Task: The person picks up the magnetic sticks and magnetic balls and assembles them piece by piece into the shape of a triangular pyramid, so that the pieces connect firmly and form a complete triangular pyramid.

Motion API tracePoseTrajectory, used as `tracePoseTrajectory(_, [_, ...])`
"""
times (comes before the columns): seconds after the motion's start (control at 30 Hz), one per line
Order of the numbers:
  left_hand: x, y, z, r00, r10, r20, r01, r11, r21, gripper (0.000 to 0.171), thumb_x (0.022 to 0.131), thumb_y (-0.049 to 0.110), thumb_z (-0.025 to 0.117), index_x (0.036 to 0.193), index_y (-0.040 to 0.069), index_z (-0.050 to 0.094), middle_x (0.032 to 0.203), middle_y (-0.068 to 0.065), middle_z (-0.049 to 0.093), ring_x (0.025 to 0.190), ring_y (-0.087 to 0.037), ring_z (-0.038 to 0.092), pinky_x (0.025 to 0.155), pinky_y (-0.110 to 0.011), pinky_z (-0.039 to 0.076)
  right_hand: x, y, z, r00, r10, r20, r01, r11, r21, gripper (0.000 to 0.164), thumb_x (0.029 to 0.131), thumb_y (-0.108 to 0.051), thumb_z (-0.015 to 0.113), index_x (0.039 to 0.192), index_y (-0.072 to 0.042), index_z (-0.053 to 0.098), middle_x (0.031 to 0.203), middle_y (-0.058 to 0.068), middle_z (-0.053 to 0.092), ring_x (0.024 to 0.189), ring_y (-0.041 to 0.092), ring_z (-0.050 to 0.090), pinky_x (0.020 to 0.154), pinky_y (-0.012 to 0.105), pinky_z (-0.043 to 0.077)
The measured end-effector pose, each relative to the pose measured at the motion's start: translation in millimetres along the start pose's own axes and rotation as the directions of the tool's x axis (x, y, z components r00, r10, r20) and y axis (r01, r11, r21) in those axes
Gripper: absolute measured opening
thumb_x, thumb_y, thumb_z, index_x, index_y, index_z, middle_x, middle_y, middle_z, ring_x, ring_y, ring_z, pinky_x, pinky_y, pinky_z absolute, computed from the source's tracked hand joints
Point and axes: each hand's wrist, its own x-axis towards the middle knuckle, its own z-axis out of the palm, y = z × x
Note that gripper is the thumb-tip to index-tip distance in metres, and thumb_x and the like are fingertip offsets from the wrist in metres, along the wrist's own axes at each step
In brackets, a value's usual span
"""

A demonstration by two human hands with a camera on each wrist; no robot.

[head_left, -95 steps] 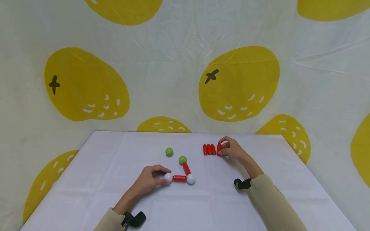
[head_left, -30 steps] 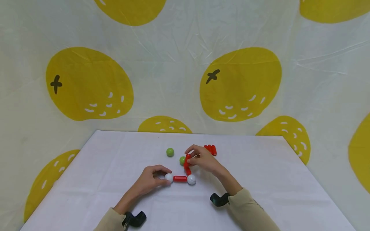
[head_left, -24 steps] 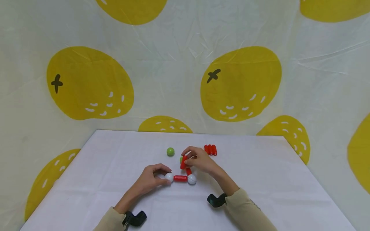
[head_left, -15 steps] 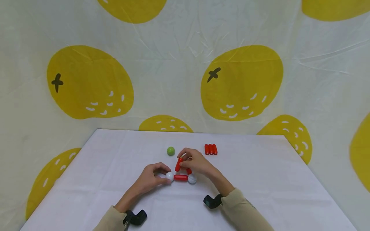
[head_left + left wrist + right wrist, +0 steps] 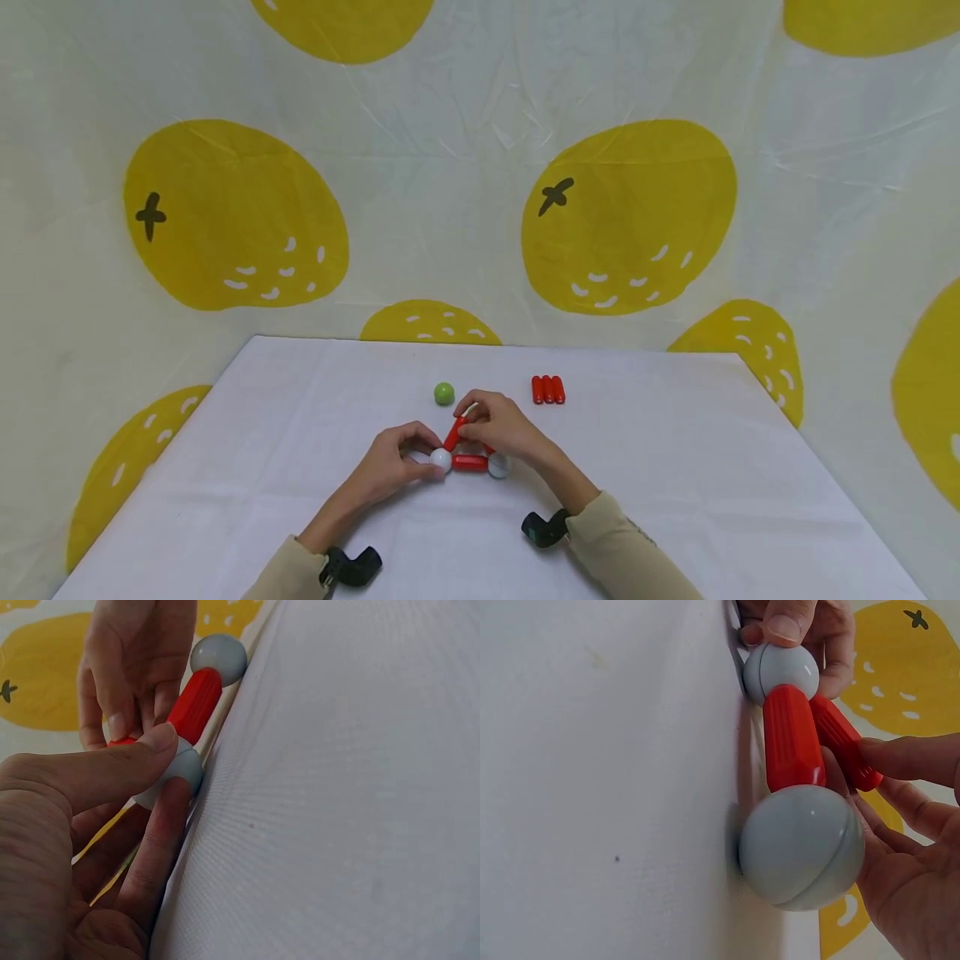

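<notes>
My left hand point(image 5: 401, 457) pinches a white ball point(image 5: 441, 460) between thumb and fingers, low over the table. From that ball a red rod point(image 5: 470, 463) runs to a second white ball point(image 5: 498, 466) on the right. My right hand point(image 5: 501, 427) pinches another red rod point(image 5: 453, 435), tilted, its lower end right at the left-hand ball. In the right wrist view this held rod point(image 5: 846, 744) meets the far white ball point(image 5: 799, 669) beside the joining rod point(image 5: 791, 739). A further red rod off the right ball is mostly hidden behind my right hand, and its green ball is covered.
A loose green ball point(image 5: 444, 393) lies just beyond my hands. Three red rods point(image 5: 548, 389) lie side by side further right on the white-covered table point(image 5: 637, 417). Behind the table hangs a cloth point(image 5: 431, 208) printed with yellow fruit.
My right hand has taken a red rod from the row at the right and carried it left to the white ball, covering the attached green ball. My left hand has stayed on its ball.
</notes>
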Motion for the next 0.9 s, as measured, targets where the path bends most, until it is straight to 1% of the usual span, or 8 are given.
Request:
tracePoseTrajectory(0.13, [-0.5,1.1,0.1,1.0,-0.002,0.0,0.002,1.0,0.001,0.03,0.082,0.024,0.089,0.106,0.018,0.072,0.103,0.003,0.075,0.098,-0.012,0.067,0.088,-0.024,0.053,-1.2,-0.4,-5.1,1.0,-0.002,0.003,0.002,1.0,0.011,0.027,0.096,-0.013,0.07,0.122,-0.008,0.065,0.108,0.009,0.074,0.086,0.018,0.071,0.08,0.037,0.062])
tracePoseTrajectory(0.2, [-0.7,2.5,0.0,1.0,-0.001,0.002,0.001,1.0,-0.005,0.03,0.082,0.024,0.088,0.106,0.018,0.072,0.104,0.003,0.075,0.098,-0.012,0.067,0.088,-0.024,0.053,-2.1,-0.9,-10.1,1.0,0.001,-0.014,-0.001,1.0,0.001,0.028,0.096,-0.014,0.07,0.123,-0.008,0.065,0.109,0.008,0.074,0.089,0.018,0.071,0.081,0.036,0.062])
tracePoseTrajectory(0.3, [-0.8,4.1,-0.4,1.0,-0.003,0.005,0.004,1.0,-0.007,0.03,0.082,0.025,0.088,0.106,0.019,0.072,0.104,0.003,0.074,0.099,-0.012,0.067,0.089,-0.023,0.053,-4.4,-1.8,-18.9,0.998,0.01,-0.065,-0.013,0.998,-0.056,0.027,0.094,-0.016,0.072,0.12,-0.01,0.066,0.106,0.005,0.073,0.091,0.017,0.068,0.08,0.034,0.061])
tracePoseTrajectory(0.4, [-1.1,4.1,-1.2,1.0,-0.013,0.008,0.013,1.0,-0.003,0.029,0.082,0.026,0.088,0.106,0.02,0.072,0.104,0.003,0.074,0.098,-0.012,0.066,0.089,-0.023,0.053,-7.6,-2.5,-27.1,0.995,0.038,-0.089,-0.049,0.991,-0.125,0.029,0.092,-0.018,0.075,0.119,-0.012,0.066,0.101,0.004,0.07,0.086,0.017,0.066,0.075,0.032,0.06])
tracePoseTrajectory(0.5, [-1.4,3.2,-1.3,1.0,-0.015,0.014,0.015,1.0,0.006,0.03,0.083,0.027,0.088,0.107,0.02,0.072,0.105,0.003,0.074,0.099,-0.011,0.066,0.089,-0.022,0.053,-9.6,0.7,-32.3,0.995,0.082,-0.062,-0.09,0.986,-0.142,0.036,0.091,-0.018,0.077,0.123,-0.01,0.063,0.098,0.006,0.068,0.079,0.018,0.067,0.073,0.032,0.061])
tracePoseTrajectory(0.63, [-1.1,2.0,-1.3,1.0,-0.014,0.009,0.013,1.0,0.016,0.029,0.083,0.027,0.088,0.106,0.021,0.072,0.105,0.004,0.074,0.098,-0.011,0.066,0.088,-0.022,0.053,-8.8,6.6,-35.3,0.989,0.151,0.001,-0.15,0.984,-0.096,0.047,0.091,-0.019,0.078,0.132,-0.008,0.057,0.097,0.007,0.069,0.077,0.018,0.069,0.076,0.032,0.062])
tracePoseTrajectory(0.8, [-0.2,3.0,-1.3,1.0,-0.008,-0.001,0.008,1.0,0.016,0.029,0.082,0.027,0.088,0.106,0.022,0.072,0.104,0.005,0.074,0.097,-0.01,0.066,0.088,-0.022,0.053,-8.0,11.3,-37.0,0.974,0.22,0.058,-0.217,0.974,-0.057,0.049,0.091,-0.022,0.078,0.133,-0.011,0.055,0.093,0.006,0.072,0.077,0.02,0.07,0.078,0.032,0.06])
tracePoseTrajectory(0.9, [0.0,4.2,-1.2,1.0,-0.016,-0.005,0.016,1.0,0.015,0.028,0.082,0.027,0.088,0.105,0.022,0.072,0.103,0.005,0.075,0.098,-0.01,0.066,0.088,-0.022,0.053,-7.4,13.5,-36.8,0.97,0.23,0.079,-0.226,0.972,-0.058,0.05,0.091,-0.022,0.078,0.135,-0.012,0.055,0.09,0.004,0.073,0.076,0.02,0.069,0.079,0.032,0.059])
